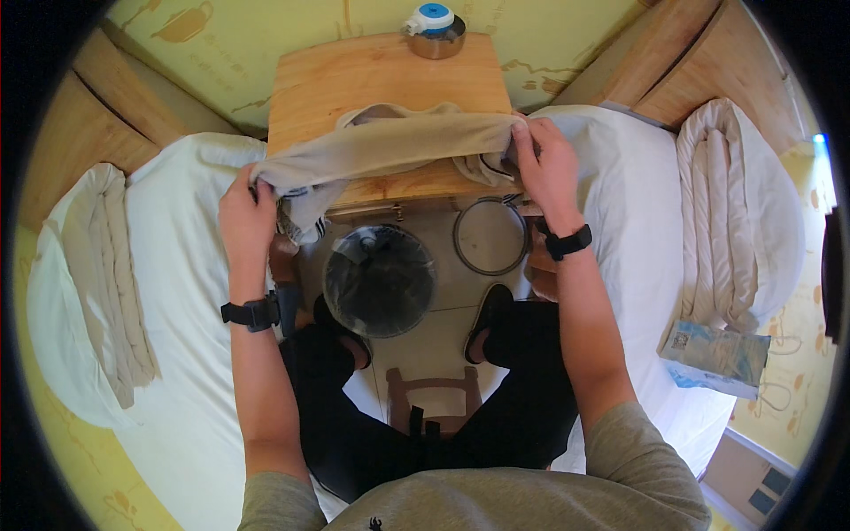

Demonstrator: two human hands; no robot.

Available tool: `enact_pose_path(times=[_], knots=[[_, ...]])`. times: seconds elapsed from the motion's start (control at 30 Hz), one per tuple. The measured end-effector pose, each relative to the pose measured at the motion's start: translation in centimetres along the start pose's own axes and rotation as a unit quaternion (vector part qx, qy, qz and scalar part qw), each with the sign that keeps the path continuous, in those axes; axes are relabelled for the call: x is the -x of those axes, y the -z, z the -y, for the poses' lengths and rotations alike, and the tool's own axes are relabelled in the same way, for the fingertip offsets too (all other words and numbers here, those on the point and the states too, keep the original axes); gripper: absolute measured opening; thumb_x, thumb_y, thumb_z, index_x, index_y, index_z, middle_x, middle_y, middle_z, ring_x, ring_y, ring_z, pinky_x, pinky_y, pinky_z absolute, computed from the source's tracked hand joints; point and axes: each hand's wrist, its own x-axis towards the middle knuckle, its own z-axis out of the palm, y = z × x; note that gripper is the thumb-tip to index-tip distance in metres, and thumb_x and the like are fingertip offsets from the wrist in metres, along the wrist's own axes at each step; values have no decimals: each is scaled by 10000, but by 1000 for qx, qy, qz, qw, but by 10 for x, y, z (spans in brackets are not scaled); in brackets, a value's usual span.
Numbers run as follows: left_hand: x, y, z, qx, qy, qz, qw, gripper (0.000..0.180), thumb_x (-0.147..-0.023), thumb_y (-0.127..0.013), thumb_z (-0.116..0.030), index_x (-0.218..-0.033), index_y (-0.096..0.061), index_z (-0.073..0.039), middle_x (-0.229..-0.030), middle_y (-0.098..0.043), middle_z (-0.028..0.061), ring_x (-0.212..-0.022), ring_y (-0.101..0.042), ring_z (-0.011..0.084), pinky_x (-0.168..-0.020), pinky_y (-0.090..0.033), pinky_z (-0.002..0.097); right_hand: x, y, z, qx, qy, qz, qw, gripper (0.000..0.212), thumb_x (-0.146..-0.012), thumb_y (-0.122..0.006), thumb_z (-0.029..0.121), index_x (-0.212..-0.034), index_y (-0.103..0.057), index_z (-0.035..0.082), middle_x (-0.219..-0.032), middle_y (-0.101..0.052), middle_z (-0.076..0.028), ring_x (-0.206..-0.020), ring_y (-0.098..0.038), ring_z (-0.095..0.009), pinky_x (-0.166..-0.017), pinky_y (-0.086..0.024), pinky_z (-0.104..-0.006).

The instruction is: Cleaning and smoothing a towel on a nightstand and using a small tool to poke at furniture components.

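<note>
A: What is the left hand (246,217) doing, please?
B: It pinches one end of a beige cloth (381,146) between the thumb and the fingers. A part with dark stripes hangs just beside this hand, on its right.
A: And the right hand (551,173)?
B: It pinches the opposite end, with the thumb on top. Some folds hang close to it, on its left.
A: So where is the cloth, exactly?
B: It is stretched from one hand to the other, above the near part of the wooden surface (310,84). Whether it touches the wood, I cannot tell.
A: Which things are around the hands?
B: Farther than both hands, and between them, a metal bowl (437,44) stands with a blue and white device (432,18) on it. Lower than the left hand, toward its right, there is a lined bin (379,281). Below the right hand, toward its left, a round ring (490,272) is visible.
</note>
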Motion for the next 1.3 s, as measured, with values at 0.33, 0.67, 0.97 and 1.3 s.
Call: enact_pose_path(times=[0.33,0.67,0.97,1.3], knots=[[-15,1,-5,780,-17,-18,625,365,-1018,-477,64,-1343,-551,-86,-1405,-608,112,-1331,-575,247,-1100,-511,424,-7,-8,27,-218,71,-196,953,279,-1060,-602,180,-1245,-724,10,-1184,-705,-188,-1038,-680,-351,-938,-523,-354],[-1,0,-2,49,-165,-78,982,272,-928,-613,-28,-1194,-655,-68,-1392,-613,162,-1314,-554,384,-1124,-427,444,6,-19,6,-56,145,32,987,217,-971,-693,145,-1107,-756,-12,-1174,-724,-184,-1091,-668,-380,-973,-515,-443],[9,-17,-14,-41,-232,-19,972,256,-922,-715,-138,-1177,-696,-119,-1300,-664,83,-1263,-574,335,-1128,-407,466,4,-5,34,-216,103,-76,968,191,-1009,-660,152,-1034,-746,-17,-998,-731,-159,-922,-671,-335,-836,-519,-391],[6,-22,-19,13,-234,-40,971,221,-888,-752,-151,-1088,-681,-90,-1332,-638,88,-1270,-559,340,-1096,-423,466,11,1,44,-135,80,78,984,205,-999,-668,211,-926,-710,25,-834,-674,-170,-773,-644,-392,-672,-490,-461]])
